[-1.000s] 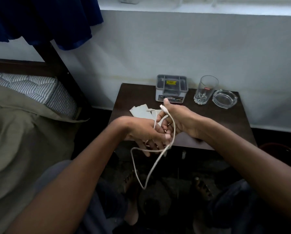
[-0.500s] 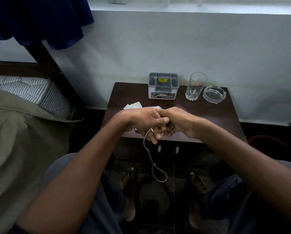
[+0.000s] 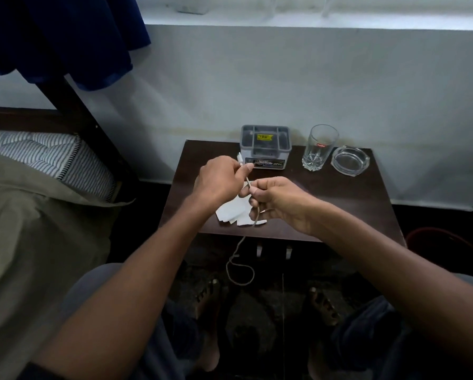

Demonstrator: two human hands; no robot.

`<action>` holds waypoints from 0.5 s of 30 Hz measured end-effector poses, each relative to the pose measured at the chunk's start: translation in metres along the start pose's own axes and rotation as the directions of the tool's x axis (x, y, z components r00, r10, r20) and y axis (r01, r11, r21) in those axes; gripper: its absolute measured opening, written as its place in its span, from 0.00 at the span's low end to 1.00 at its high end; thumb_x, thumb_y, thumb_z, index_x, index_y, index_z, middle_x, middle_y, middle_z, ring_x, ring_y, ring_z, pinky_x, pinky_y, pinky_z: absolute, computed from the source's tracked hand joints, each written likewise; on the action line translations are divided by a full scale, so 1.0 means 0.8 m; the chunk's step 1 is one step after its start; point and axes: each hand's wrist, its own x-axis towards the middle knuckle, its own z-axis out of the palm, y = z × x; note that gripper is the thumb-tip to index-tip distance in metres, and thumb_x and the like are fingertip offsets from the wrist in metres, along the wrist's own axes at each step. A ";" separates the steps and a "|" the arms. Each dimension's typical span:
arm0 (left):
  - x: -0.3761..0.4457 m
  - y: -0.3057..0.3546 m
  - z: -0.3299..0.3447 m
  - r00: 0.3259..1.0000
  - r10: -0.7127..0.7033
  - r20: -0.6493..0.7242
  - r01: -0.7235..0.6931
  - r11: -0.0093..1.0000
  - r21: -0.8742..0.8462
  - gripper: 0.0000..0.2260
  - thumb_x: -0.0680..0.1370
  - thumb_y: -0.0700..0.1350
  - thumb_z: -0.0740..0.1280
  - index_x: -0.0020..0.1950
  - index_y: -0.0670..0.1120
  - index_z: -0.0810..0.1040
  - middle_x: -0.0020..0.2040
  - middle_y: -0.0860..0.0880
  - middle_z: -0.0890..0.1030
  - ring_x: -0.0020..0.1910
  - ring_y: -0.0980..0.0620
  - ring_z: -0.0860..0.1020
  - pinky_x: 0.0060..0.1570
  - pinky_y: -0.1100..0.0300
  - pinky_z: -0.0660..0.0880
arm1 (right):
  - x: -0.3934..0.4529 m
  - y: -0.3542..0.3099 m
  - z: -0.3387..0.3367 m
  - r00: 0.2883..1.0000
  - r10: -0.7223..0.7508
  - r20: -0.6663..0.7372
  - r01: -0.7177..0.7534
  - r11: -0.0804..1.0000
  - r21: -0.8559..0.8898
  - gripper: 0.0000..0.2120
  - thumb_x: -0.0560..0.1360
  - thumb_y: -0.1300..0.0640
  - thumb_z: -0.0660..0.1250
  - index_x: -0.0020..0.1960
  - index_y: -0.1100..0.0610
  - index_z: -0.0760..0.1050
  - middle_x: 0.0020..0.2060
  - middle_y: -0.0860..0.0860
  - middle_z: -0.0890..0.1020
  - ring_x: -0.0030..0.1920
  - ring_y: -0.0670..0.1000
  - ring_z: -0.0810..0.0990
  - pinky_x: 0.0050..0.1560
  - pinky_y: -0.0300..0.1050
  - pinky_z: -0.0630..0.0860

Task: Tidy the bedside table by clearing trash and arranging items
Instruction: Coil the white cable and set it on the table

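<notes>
Status: work under way, not complete. The left hand (image 3: 220, 178) is closed on the plug end of a white cable (image 3: 247, 181), pinching it just in front of the grey box (image 3: 265, 148). The right hand (image 3: 277, 200) is closed around the same cable a little further along, and the two hands are close together above the counter (image 3: 339, 198). The rest of the cable hangs off the front edge and ends in a loose loop above the floor, so it is not yet coiled or put away.

At the back of the counter the grey box, a drinking glass (image 3: 319, 148) and a glass ashtray (image 3: 350, 161) stand in a row, upright and apparently in order.

Outstanding: scraps of white paper (image 3: 231, 211) lie on the counter beneath the hands and appear to be trash not yet cleared.
</notes>
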 end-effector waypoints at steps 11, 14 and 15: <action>0.006 -0.004 -0.022 0.908 0.129 0.397 -0.018 0.962 -0.273 0.20 0.86 0.57 0.62 0.40 0.49 0.80 0.31 0.52 0.80 0.29 0.54 0.80 0.42 0.57 0.80 | 0.016 -0.012 -0.041 0.998 -0.041 -0.053 0.038 0.998 -0.045 0.16 0.86 0.51 0.65 0.42 0.54 0.81 0.29 0.47 0.66 0.29 0.46 0.62 0.28 0.37 0.61; 0.000 0.007 -0.037 0.802 0.146 0.579 0.446 0.498 -0.744 0.18 0.88 0.55 0.60 0.41 0.50 0.73 0.28 0.54 0.71 0.24 0.57 0.72 0.37 0.59 0.83 | 0.017 -0.008 -0.041 0.990 -0.118 -0.073 0.122 0.991 0.057 0.15 0.85 0.49 0.65 0.44 0.56 0.80 0.32 0.49 0.72 0.30 0.46 0.70 0.33 0.37 0.69; -0.002 0.011 -0.039 0.802 0.210 0.559 0.493 0.296 -0.818 0.17 0.89 0.53 0.58 0.42 0.49 0.74 0.28 0.54 0.74 0.25 0.57 0.76 0.40 0.58 0.85 | 0.017 -0.005 -0.039 0.989 -0.138 -0.045 0.141 0.987 0.076 0.14 0.86 0.50 0.64 0.45 0.56 0.79 0.33 0.50 0.74 0.32 0.47 0.74 0.36 0.38 0.73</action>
